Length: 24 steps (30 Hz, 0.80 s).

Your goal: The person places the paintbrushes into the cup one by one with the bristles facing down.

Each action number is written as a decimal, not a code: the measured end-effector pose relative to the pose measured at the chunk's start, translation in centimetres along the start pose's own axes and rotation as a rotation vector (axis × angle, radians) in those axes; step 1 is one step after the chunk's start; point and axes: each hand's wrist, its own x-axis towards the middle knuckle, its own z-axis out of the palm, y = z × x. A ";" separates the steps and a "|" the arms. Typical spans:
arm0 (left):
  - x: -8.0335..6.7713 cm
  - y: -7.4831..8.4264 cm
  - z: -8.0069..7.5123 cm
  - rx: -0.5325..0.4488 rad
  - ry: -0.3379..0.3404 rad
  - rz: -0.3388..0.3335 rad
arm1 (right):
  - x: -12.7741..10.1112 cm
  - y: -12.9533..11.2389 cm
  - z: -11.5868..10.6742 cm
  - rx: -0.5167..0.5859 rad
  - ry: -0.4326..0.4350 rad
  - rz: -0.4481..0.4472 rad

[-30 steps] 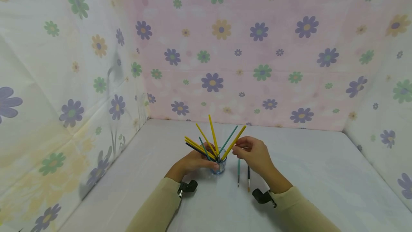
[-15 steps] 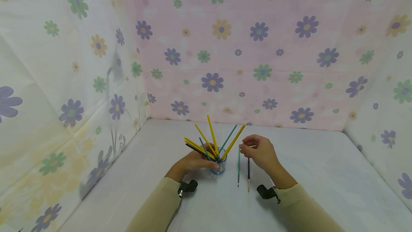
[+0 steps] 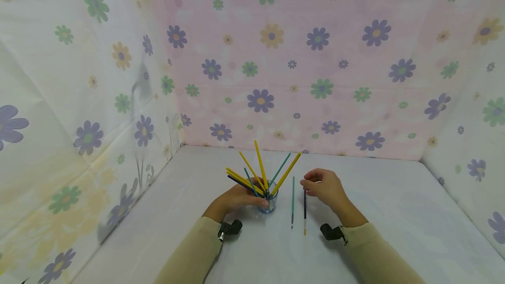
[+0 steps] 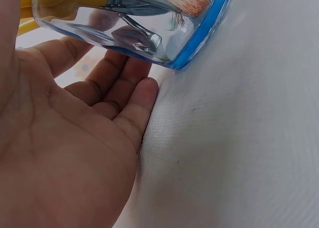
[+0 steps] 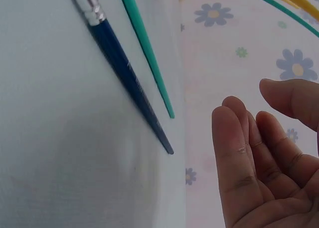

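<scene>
My left hand (image 3: 236, 198) grips a clear glass cup (image 3: 270, 205) with a blue base, thumb across its near side. Several paintbrushes with yellow, green and dark handles fan out of it; in the left wrist view, bristles (image 4: 187, 1) show inside, pointing to the bottom. To the right, a green paintbrush (image 3: 293, 207) and a dark blue paintbrush (image 3: 305, 211) lie side by side on the table, bristles toward me. My right hand (image 3: 326, 188) is over the handle end of the dark blue one, holding nothing. Its thumb and fingers stand apart in the right wrist view.
The white tabletop (image 3: 378, 214) runs back to a pink flowered cloth wall (image 3: 347, 113). Pale flowered cloth (image 3: 102, 100) also hangs along the left and right sides.
My right hand has moved right, away from the cup and past the green paintbrush, to the end of the dark blue one. My left hand has stayed on the cup.
</scene>
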 end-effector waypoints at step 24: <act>-0.2 0.1 -0.2 0.078 -0.010 0.050 | 0.0 1.5 -0.4 -0.304 -0.100 0.224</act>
